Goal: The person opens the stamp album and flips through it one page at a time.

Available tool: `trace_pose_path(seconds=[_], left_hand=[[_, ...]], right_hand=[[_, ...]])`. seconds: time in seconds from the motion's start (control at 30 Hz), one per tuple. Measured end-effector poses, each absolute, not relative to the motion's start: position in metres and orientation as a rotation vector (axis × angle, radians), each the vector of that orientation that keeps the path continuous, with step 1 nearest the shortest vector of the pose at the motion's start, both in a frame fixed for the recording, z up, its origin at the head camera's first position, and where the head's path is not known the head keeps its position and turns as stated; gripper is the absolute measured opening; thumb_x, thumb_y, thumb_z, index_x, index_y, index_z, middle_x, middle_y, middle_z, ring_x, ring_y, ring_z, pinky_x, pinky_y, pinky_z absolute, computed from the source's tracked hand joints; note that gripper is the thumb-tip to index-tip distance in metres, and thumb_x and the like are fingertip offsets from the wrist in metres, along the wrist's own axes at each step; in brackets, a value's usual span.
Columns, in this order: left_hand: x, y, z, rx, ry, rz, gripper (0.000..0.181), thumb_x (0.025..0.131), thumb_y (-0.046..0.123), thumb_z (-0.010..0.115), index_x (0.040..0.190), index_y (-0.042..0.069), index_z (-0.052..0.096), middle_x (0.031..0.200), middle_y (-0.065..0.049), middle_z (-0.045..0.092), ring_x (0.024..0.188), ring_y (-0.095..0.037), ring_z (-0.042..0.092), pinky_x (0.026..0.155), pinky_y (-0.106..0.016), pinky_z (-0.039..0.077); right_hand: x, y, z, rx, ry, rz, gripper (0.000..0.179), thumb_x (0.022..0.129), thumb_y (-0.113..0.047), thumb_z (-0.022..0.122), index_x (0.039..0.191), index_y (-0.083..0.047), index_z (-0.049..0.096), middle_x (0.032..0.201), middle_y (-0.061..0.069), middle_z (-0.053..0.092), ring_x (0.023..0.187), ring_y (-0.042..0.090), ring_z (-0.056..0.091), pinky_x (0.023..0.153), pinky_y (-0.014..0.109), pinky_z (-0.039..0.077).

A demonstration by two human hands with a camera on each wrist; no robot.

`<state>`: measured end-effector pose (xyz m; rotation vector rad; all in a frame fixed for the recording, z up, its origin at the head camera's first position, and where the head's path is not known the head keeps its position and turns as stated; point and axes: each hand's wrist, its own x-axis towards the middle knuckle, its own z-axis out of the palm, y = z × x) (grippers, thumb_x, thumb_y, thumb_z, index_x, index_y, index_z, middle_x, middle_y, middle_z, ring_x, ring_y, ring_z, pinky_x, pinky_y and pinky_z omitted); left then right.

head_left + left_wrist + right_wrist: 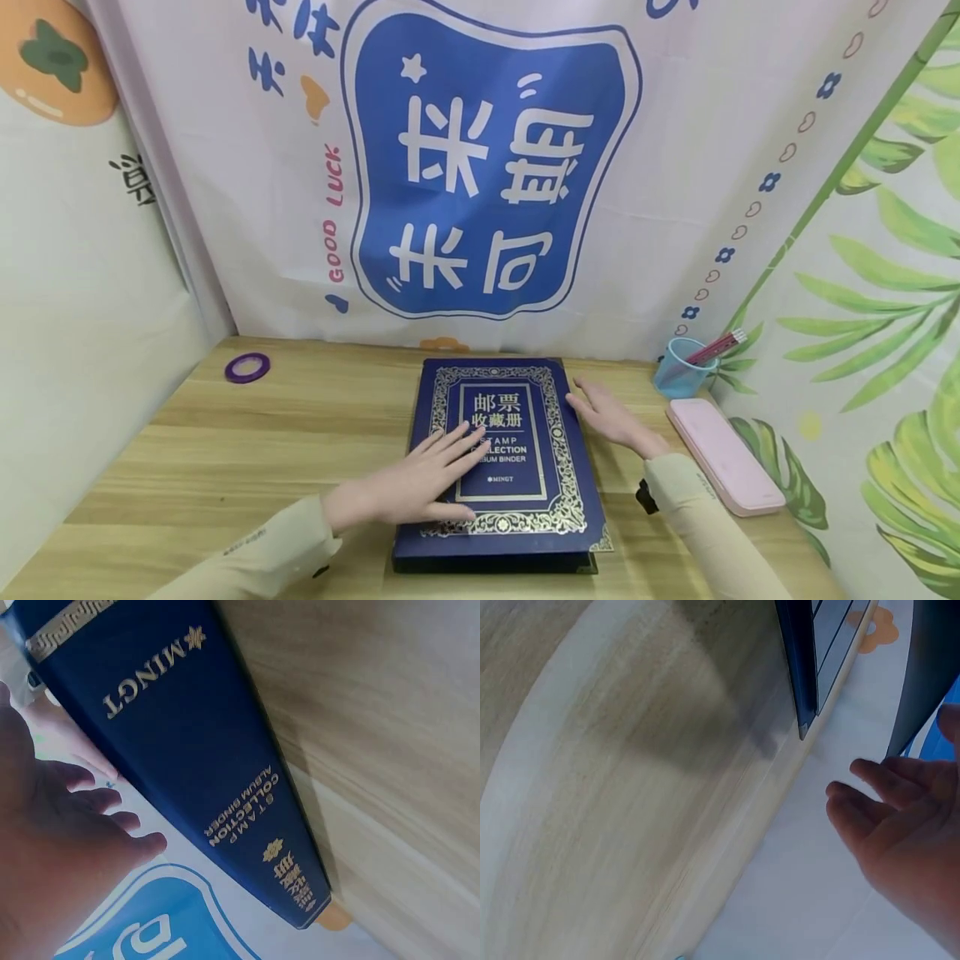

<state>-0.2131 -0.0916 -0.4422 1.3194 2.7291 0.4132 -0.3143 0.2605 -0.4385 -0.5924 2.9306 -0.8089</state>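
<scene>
In the head view, the blue stamp album lies on the table, its top near the middle of the far edge. The left hand lies over the cover, fingers straight, slightly spread; the right hand is beside its right edge, fingers loose. The left wrist view shows a thick spine: probably heavy, stiff, smooth, best held by spine and opposite edge. In the right wrist view the cover seems parted from the pages; fingertip contact I cannot tell.

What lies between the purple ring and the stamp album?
Only bare wooden tabletop lies between the purple ring and the stamp album, as the head view shows.
</scene>
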Motion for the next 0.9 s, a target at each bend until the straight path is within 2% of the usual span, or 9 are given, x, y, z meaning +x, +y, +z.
trace_pose_path(seconds=[0.17, 0.53, 0.73, 0.9], left_hand=[[-0.205, -0.086, -0.444, 1.317, 2.678, 0.439, 0.094, 0.093, 0.068, 0.047, 0.161, 0.012, 0.015, 0.169, -0.007, 0.008, 0.157, -0.033, 0.006, 0.123, -0.060, 0.015], [-0.198, -0.095, -0.446, 1.422, 2.729, 0.460, 0.106, 0.085, 0.075, 0.052, 0.160, 0.009, 0.015, 0.169, -0.010, 0.010, 0.156, -0.033, 0.012, 0.121, -0.061, 0.019], [-0.197, -0.105, -0.447, 1.496, 2.782, 0.558, 0.105, 0.086, 0.074, 0.052, 0.159, 0.008, 0.018, 0.168, -0.012, 0.013, 0.154, -0.036, 0.017, 0.118, -0.061, 0.025], [-0.195, -0.112, -0.444, 1.497, 2.784, 0.757, 0.099, 0.090, 0.065, 0.056, 0.159, 0.006, 0.017, 0.167, -0.015, 0.014, 0.153, -0.039, 0.018, 0.115, -0.063, 0.028]], right_hand=[[-0.315, 0.258, -0.440, -0.645, 2.896, -0.830, 0.056, 0.108, -0.027, 0.038, 0.149, 0.011, 0.032, 0.153, 0.033, 0.036, 0.143, 0.049, 0.035, 0.118, 0.060, 0.028], [-0.321, 0.252, -0.421, -0.750, 2.810, -1.012, 0.053, 0.110, -0.024, 0.030, 0.154, 0.007, 0.025, 0.157, 0.030, 0.032, 0.145, 0.047, 0.031, 0.118, 0.060, 0.027], [-0.322, 0.241, -0.397, -0.844, 2.826, -1.060, 0.052, 0.110, -0.023, 0.029, 0.156, 0.001, 0.024, 0.160, 0.025, 0.029, 0.148, 0.042, 0.029, 0.121, 0.057, 0.025], [-0.322, 0.224, -0.374, -0.907, 2.856, -1.099, 0.053, 0.111, -0.028, 0.026, 0.158, -0.003, 0.021, 0.163, 0.020, 0.025, 0.150, 0.039, 0.027, 0.122, 0.055, 0.024]])
